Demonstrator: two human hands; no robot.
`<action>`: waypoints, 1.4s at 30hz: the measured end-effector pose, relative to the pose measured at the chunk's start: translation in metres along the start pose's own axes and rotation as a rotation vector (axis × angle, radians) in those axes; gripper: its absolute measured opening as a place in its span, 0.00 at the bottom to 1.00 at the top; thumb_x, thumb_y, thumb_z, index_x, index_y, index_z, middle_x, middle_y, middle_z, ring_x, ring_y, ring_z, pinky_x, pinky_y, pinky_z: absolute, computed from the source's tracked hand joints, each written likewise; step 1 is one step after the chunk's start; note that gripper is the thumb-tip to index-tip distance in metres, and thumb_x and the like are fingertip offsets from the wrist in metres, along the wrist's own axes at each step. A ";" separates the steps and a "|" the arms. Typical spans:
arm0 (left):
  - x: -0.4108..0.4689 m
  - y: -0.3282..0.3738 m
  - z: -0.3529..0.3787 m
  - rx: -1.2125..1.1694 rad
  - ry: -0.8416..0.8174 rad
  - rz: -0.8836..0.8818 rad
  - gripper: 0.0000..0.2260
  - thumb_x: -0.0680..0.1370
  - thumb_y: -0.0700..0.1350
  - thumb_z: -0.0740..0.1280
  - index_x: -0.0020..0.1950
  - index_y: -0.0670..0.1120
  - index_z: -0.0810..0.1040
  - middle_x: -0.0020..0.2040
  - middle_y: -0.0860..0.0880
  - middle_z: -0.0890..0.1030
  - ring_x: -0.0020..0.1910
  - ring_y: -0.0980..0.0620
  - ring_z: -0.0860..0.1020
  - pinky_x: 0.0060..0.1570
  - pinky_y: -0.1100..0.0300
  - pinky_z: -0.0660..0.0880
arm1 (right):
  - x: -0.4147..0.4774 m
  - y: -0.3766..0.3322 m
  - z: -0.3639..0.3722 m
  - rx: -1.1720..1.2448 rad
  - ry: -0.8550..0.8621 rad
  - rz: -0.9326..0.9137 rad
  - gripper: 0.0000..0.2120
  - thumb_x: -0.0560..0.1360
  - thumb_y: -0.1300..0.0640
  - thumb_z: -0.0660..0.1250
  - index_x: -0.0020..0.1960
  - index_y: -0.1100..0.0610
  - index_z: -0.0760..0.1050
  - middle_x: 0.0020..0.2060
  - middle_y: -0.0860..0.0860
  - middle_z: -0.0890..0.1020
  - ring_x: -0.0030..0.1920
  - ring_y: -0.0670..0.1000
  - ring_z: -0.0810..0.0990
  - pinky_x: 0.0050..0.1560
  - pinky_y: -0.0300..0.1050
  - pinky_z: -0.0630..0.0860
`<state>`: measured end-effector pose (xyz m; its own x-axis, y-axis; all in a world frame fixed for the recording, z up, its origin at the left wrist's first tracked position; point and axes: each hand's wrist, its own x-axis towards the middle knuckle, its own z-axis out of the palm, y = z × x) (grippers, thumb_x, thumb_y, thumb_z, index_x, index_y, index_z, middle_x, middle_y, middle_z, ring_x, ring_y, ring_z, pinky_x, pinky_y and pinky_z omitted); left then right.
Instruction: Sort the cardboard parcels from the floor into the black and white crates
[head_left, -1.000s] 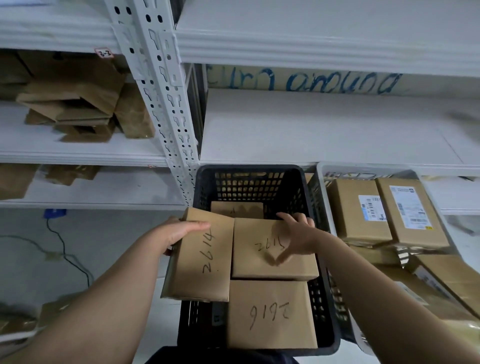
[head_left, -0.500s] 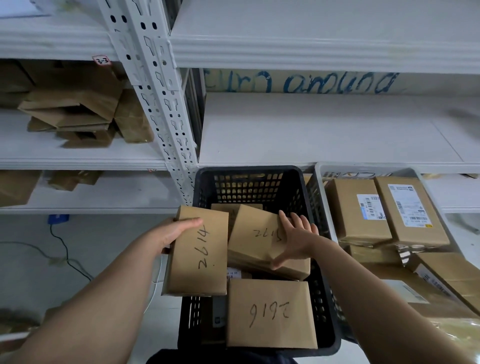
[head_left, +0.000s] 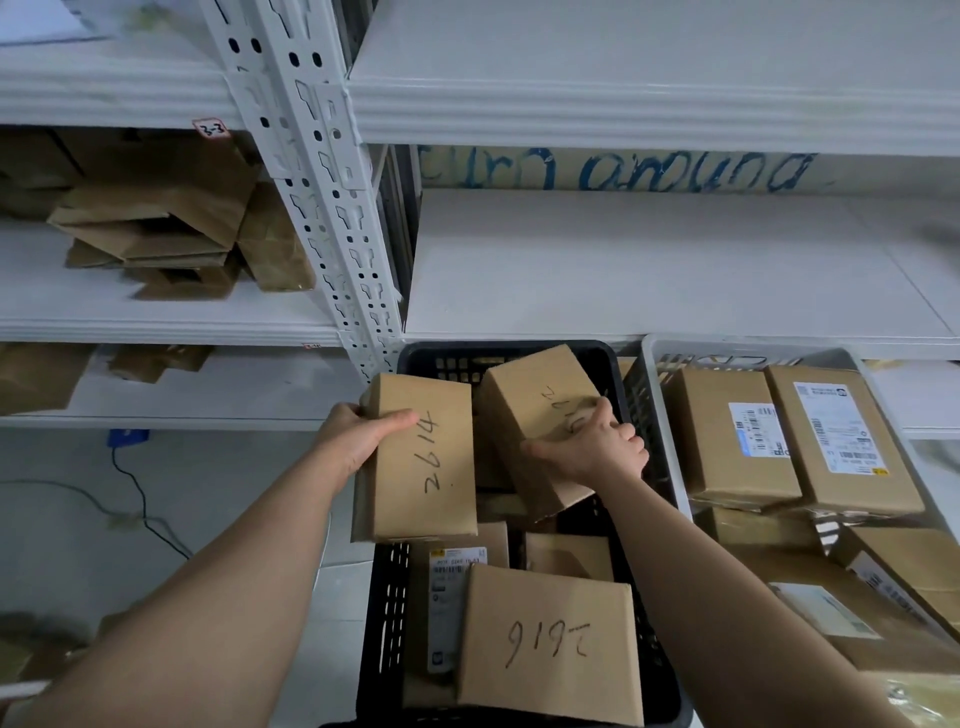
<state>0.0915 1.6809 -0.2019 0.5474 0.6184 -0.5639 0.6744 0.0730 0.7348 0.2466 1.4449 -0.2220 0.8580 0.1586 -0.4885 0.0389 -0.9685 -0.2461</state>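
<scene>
I see L grip clamping brown cardboard box '2614', R grip clamping tilted brown box in black plastic crate.

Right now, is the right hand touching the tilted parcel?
Touching. The head view shows the right hand gripping the tilted parcel, fingers curled over its edge.

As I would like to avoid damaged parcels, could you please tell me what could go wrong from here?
The 2614 parcel, gripped by the left hand, overhangs the left rim of the black crate and could drop outside. The tilted parcel held by the right hand might slip and land crooked.
</scene>
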 end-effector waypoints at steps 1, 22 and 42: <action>0.002 0.004 0.005 -0.005 0.014 0.006 0.31 0.62 0.60 0.79 0.57 0.45 0.75 0.50 0.49 0.83 0.49 0.48 0.80 0.54 0.53 0.75 | 0.002 -0.003 0.002 0.024 0.003 0.037 0.64 0.53 0.21 0.68 0.76 0.51 0.45 0.70 0.63 0.65 0.70 0.64 0.63 0.70 0.59 0.61; 0.076 0.019 0.087 0.317 -0.043 0.032 0.25 0.81 0.55 0.59 0.75 0.43 0.63 0.68 0.42 0.73 0.64 0.42 0.73 0.58 0.54 0.70 | 0.036 -0.017 0.033 0.210 -0.165 0.317 0.64 0.61 0.27 0.70 0.79 0.55 0.38 0.75 0.62 0.55 0.74 0.63 0.56 0.73 0.58 0.57; 0.084 -0.015 0.101 0.442 -0.180 -0.286 0.30 0.84 0.47 0.53 0.78 0.58 0.36 0.78 0.44 0.59 0.59 0.41 0.75 0.46 0.49 0.79 | 0.072 0.011 0.052 0.153 -0.297 0.207 0.47 0.76 0.57 0.69 0.79 0.56 0.35 0.76 0.61 0.53 0.74 0.63 0.60 0.72 0.55 0.65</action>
<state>0.1777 1.6527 -0.2982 0.3620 0.4761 -0.8014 0.9310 -0.1410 0.3367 0.2826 1.4562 -0.3036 0.6532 0.0332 -0.7565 -0.2157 -0.9495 -0.2279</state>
